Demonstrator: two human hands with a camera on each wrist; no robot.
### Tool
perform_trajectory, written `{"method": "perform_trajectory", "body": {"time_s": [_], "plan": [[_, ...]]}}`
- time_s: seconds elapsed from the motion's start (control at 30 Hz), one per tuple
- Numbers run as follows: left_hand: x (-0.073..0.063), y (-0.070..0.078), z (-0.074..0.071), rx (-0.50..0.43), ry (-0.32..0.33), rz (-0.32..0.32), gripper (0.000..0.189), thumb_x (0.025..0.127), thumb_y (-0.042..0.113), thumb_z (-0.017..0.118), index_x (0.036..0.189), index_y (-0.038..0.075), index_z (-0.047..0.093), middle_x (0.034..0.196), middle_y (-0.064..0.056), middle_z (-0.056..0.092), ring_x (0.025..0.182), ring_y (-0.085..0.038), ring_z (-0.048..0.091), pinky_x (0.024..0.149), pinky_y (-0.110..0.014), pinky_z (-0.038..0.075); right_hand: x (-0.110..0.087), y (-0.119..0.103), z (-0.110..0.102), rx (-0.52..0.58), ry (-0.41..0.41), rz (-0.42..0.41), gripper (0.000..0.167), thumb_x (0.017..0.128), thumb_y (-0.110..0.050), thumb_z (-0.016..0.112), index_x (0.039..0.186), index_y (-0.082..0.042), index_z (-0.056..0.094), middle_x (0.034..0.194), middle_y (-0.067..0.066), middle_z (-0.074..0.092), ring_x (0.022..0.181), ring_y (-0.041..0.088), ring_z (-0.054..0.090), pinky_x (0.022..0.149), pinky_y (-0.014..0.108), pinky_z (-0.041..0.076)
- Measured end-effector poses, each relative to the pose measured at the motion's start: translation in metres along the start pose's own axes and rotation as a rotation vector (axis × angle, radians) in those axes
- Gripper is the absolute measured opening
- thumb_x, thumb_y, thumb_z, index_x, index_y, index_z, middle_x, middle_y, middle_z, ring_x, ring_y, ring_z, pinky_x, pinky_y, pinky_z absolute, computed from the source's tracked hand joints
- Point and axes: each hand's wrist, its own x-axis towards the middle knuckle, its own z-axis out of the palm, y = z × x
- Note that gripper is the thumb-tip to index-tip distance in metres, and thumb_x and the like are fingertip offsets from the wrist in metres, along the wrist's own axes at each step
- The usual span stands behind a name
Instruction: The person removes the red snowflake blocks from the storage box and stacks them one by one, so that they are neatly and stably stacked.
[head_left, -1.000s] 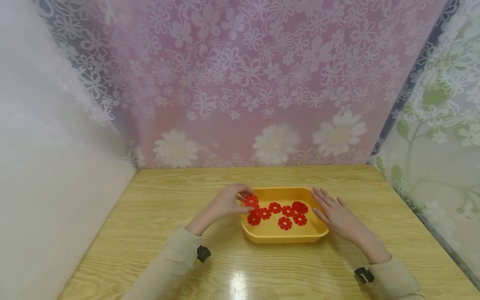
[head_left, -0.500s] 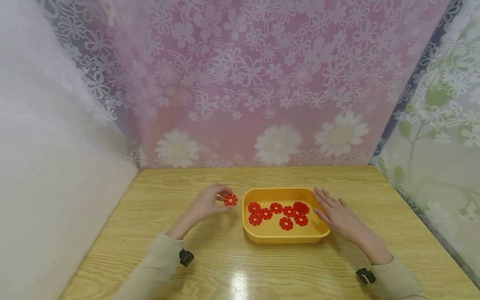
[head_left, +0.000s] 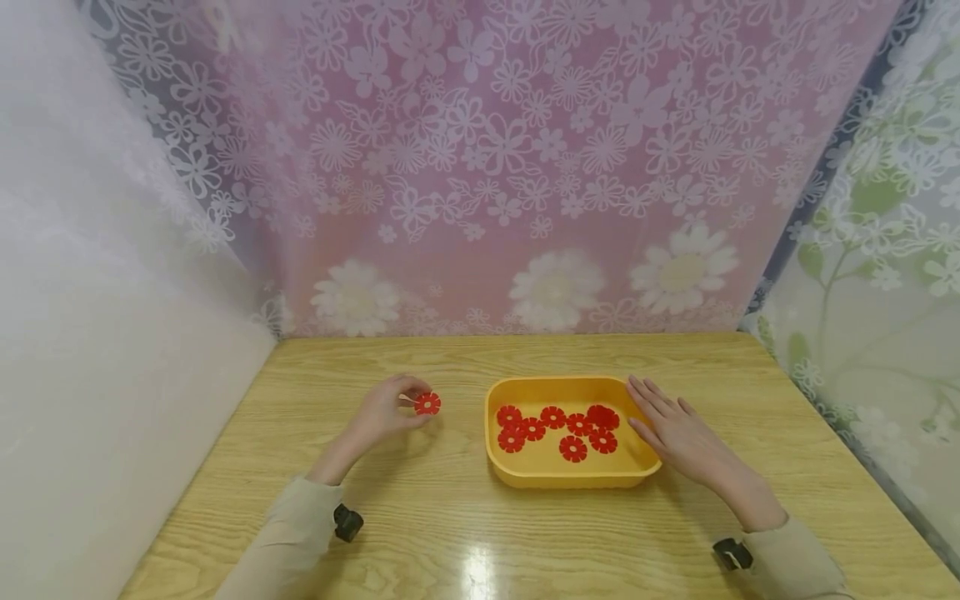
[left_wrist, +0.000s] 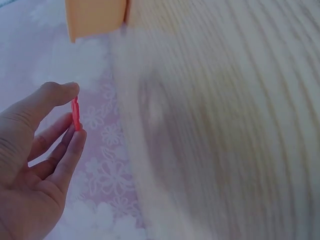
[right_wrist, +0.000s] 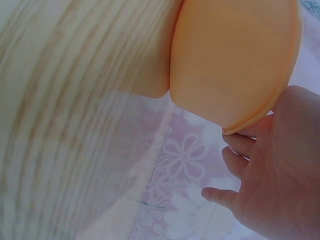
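My left hand (head_left: 381, 414) pinches a red, notched, flower-shaped disc (head_left: 427, 404) between thumb and fingertips, left of the yellow tray (head_left: 573, 480). Seen edge-on in the left wrist view, the thin red disc (left_wrist: 76, 114) sits between the thumb and fingers. Several more red discs (head_left: 573, 449) lie in the tray, some overlapping at its left and right. My right hand (head_left: 678, 429) rests with straight fingers on the tray's right rim. In the right wrist view the fingers of this hand (right_wrist: 280, 170) lie along the rim of the tray (right_wrist: 230, 60).
The tray stands on a wood-grain table (head_left: 420, 525). Behind the table hangs a pink flowered curtain (head_left: 465, 167), with a pale curtain (head_left: 127, 292) at the left and a green-and-white flowered one (head_left: 885, 317) at the right.
My left hand has lifted one red disc out of the tray and carried it left over the table. The right hand has stayed at the tray's rim.
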Motion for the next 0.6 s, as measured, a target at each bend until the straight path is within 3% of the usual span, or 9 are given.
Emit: {"method": "perform_trajectory", "body": {"time_s": [0.3,0.6], "plan": [[-0.008,-0.025,-0.001,0.084,-0.029,-0.028,0.038,0.080,0.008,0.086,0.113,-0.001,0.071,0.103,-0.010,0.071,0.097,-0.027,0.068,0.086,-0.040,0.059,0.001,0.001,0.001,0.010,-0.018,0.010,0.063,0.105,-0.027,0.054,0.157,0.002,0.032,0.163,0.021,0.029,0.148,0.043,0.028,0.111,0.073,0.025],[-0.009,-0.037,0.003,0.145,-0.053,-0.063,0.037,0.078,0.011,0.088,0.110,0.001,0.072,0.103,-0.009,0.070,0.094,-0.025,0.068,0.085,-0.041,0.058,0.002,0.002,0.002,-0.001,-0.019,0.010,0.063,0.106,-0.029,0.054,0.157,0.001,0.032,0.162,0.021,0.030,0.148,0.042,0.029,0.111,0.072,0.026]]}}
